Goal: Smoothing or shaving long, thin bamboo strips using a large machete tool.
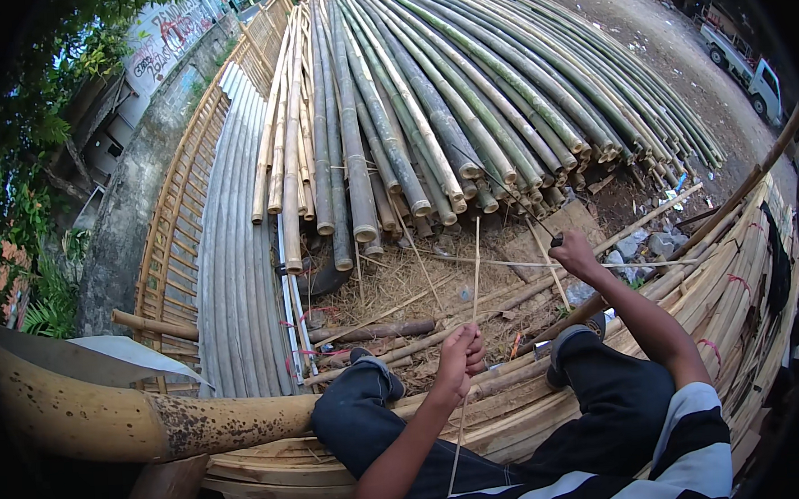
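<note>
My left hand (pixel 460 362) is closed around a thin bamboo strip (pixel 476 268). The strip stands nearly upright, its upper end above my fist and its lower end hanging down over my lap. Farther forward and to the right, my right hand (pixel 578 254) grips a knife by its dark handle (pixel 557 239). Its narrow dark blade (pixel 522 204) points away and to the left, across the cut ends of the bamboo poles, and lies apart from the strip. Only a little of the handle shows outside my fingers.
Long bamboo poles (pixel 359 161) are stacked ahead. Split bamboo slats (pixel 693 324) lie beneath and beside my legs. A thick bamboo pole (pixel 92 415) reaches in from the left. Corrugated sheets (pixel 232 249) and a bamboo fence (pixel 169 248) stand left; a small truck (pixel 752 73) is far right.
</note>
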### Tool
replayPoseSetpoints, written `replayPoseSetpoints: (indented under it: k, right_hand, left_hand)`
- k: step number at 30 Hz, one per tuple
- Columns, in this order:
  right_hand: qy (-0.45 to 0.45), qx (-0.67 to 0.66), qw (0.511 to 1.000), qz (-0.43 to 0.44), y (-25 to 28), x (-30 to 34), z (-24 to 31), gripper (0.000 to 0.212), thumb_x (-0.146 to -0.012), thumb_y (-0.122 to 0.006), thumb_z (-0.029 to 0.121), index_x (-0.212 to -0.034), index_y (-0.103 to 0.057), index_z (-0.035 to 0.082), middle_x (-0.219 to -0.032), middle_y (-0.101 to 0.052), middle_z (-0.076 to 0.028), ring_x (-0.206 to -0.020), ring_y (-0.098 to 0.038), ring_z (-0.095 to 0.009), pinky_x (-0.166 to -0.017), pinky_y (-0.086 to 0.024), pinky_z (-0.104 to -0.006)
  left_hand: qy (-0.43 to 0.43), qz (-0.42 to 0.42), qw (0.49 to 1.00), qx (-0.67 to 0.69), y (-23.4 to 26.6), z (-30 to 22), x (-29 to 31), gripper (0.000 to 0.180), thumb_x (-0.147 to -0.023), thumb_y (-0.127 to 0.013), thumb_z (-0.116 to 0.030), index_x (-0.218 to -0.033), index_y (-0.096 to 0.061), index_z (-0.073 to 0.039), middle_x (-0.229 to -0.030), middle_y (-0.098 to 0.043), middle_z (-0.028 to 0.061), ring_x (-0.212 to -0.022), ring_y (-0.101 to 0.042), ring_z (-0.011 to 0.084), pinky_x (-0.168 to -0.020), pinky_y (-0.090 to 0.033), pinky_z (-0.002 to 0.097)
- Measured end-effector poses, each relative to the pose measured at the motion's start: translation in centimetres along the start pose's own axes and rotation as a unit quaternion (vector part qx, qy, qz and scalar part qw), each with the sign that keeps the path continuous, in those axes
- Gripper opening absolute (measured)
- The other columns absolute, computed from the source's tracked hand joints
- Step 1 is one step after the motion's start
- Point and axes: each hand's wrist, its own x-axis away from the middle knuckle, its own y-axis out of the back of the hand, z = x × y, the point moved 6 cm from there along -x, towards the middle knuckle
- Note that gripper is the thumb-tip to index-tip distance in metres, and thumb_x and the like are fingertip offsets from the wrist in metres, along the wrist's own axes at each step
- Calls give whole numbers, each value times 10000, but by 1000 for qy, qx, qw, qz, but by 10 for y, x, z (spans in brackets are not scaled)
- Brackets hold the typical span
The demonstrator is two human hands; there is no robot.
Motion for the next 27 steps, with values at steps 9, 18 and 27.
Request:
replayPoseSetpoints:
  k: [9, 18, 27]
  right_hand:
    - [240, 7, 948, 207, -60, 60, 115, 260, -646, -625, 273, -697, -579, 22, -611, -576, -207, -635, -591, -403, -626, -475, -474]
    - [299, 100, 923, 221, -89, 64, 116, 211, -657, -596, 267, -725, -614, 68, -645, -602, -185, -638, -601, -398, -602, -491, -479]
    - [135, 82, 984, 85, -39, 22, 60, 235, -636, -596, 243, -623, -608, 9, -617, -575, -228, -639, -590, -413, -619, -480, -480]
  left_hand:
    - [-28, -42, 997, -51, 5, 6, -7, 184, -974, -468, -242, -859, -454, -98, -583, -296, -76, -430, -234, 18, -370, -157, 185]
    - [-16, -68, 997, -41, 20, 25, 0, 170, -978, -463, -233, -868, -469, -104, -577, -291, -74, -418, -220, 21, -372, -148, 189]
    - [10, -29, 1000, -2, 17, 12, -5, 172, -971, -473, -215, -859, -452, -86, -573, -287, -65, -418, -221, 21, -364, -154, 178]
